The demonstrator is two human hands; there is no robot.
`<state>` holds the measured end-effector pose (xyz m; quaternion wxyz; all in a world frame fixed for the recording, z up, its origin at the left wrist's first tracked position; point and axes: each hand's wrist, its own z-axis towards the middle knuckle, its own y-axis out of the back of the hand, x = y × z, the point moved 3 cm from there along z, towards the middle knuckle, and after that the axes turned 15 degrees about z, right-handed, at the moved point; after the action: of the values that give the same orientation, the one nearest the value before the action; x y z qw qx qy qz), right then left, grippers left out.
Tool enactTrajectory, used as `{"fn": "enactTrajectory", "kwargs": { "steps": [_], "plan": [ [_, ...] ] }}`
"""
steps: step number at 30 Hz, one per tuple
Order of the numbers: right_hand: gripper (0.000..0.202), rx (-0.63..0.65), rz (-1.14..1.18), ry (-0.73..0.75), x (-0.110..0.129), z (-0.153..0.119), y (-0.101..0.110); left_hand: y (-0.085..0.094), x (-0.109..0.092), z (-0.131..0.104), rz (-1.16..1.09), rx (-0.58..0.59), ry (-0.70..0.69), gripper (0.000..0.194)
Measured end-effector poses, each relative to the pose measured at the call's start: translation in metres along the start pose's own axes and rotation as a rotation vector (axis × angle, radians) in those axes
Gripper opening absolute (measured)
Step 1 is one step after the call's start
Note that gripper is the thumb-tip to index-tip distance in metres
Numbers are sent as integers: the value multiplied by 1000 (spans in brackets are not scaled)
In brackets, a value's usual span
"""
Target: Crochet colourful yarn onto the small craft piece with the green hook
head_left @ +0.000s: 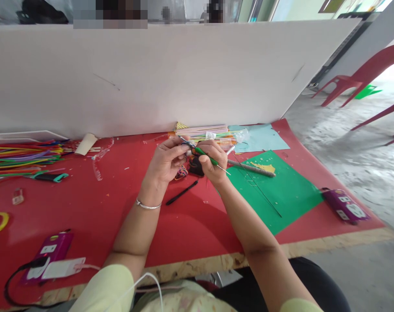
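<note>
Partition (167,73) behind red tabletop (184,229)

Red chair (374,71), white partition (171,73)

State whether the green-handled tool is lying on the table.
No, the green-handled tool is gripped in the right hand, above the red table.

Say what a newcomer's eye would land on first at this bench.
Probably the two hands at mid-picture: the right hand holds a green-handled tool while the left hand pinches dark threadwork. Next, likely the bright green sheet on the right side of the red tabletop. The bundle of many-coloured strips at the far left may come third.
</note>
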<state>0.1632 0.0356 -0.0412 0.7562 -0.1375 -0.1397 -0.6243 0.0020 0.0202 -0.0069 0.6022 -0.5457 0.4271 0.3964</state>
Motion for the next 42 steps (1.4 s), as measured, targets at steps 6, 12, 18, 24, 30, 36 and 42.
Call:
{"fn": "enactTrajectory", "kwargs": {
  "steps": [6, 12, 18, 24, 30, 36, 42],
  "plan": [
    [35, -3, 25, -23, 3, 2, -2, -1, 0, 1, -8, 18, -56, 34],
    [34, -31, 42, -8, 4, 3, -3, -2, -3, -1, 51, -88, -194, 26],
    [33, -1, 4, -1, 4, 3, -3, -3, -3, 0, 70, -100, -234, 27],
    [33, -17, -46, 9, 3, -1, -3, -2, 0, 1, 47, -129, -242, 26],
    [35, -31, -27, 0, 3, -2, -3, -2, 8, 3, -117, -37, 5, 31],
    [44, 99, -35, -53, -2, 9, 14, 2, 6, 4, -94, 33, 122, 29],
    [44, 165, -48, -39, -7, 14, 27, 6, 3, 3, -44, 19, 90, 29]
  ]
}}
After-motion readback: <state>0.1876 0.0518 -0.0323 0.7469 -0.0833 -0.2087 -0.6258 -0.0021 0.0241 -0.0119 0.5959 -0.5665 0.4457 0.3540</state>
